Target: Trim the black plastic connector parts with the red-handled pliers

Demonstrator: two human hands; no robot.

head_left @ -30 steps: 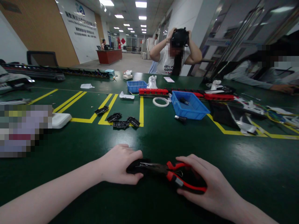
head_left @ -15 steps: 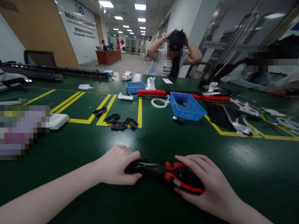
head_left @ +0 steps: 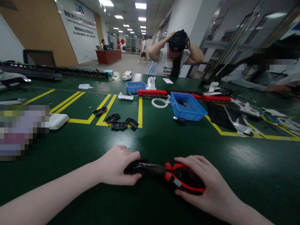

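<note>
Near the front of the dark green table, my left hand [head_left: 120, 167] is closed around a small black plastic part [head_left: 131, 167], much of which the fingers hide. My right hand [head_left: 206, 184] grips long-nose pliers [head_left: 172, 173] by their red and black handles. The pliers point left, and their narrow jaws reach onto the black part beside my left thumb. Whether the jaws pinch anything cannot be made out. Beyond my left hand lie several similar black plastic parts [head_left: 119, 125] in a loose group.
A blue tray [head_left: 199, 116] stands ahead on the right, with a black object [head_left: 179, 119] by its front. Behind are a roll of white tape [head_left: 159, 103], red strips [head_left: 152, 92] and a smaller blue tray [head_left: 136, 87]. A person [head_left: 172, 59] sits across the table.
My hands, the black part and the pliers have hardly moved. In the far background, a walking person has come further into view, to the left.
</note>
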